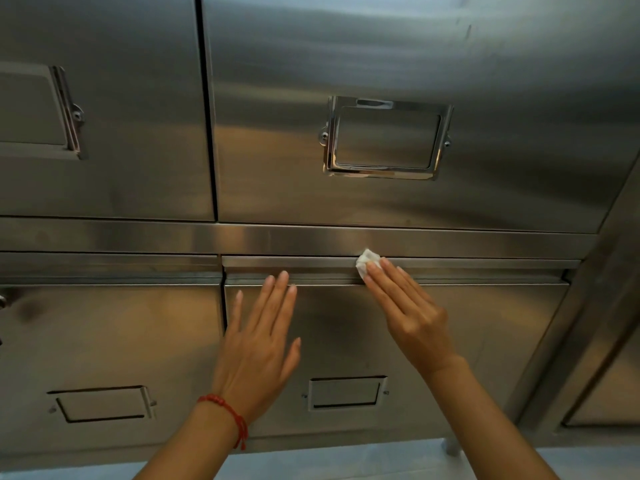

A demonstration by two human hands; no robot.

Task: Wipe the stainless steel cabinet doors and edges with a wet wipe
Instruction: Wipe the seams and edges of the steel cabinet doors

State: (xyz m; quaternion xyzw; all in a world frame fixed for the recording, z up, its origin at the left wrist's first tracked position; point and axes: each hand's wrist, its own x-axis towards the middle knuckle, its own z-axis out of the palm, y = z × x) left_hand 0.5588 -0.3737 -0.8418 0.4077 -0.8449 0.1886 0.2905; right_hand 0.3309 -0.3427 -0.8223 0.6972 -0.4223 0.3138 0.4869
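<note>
Cabinet doors (381,57) silver-grey brushed stainless steel, dull sheen, faint streaky grain. Warm orange-brown reflections tint the lower part of the upper right door and the lower doors (450,341). Horizontal rail (173,237) between door rows grey with a brownish cast at left. Label holder (384,136) on upper right door bright polished chrome, mirror-like, darker grey inside the frame. Lower label holders (346,393) matte grey with dark slot lines. Gaps between doors black. Wet wipe (366,261) white, plain. Bracelet (228,415) on left wrist red, braided cord. Floor (346,462) strip at bottom pale blue-grey.
</note>
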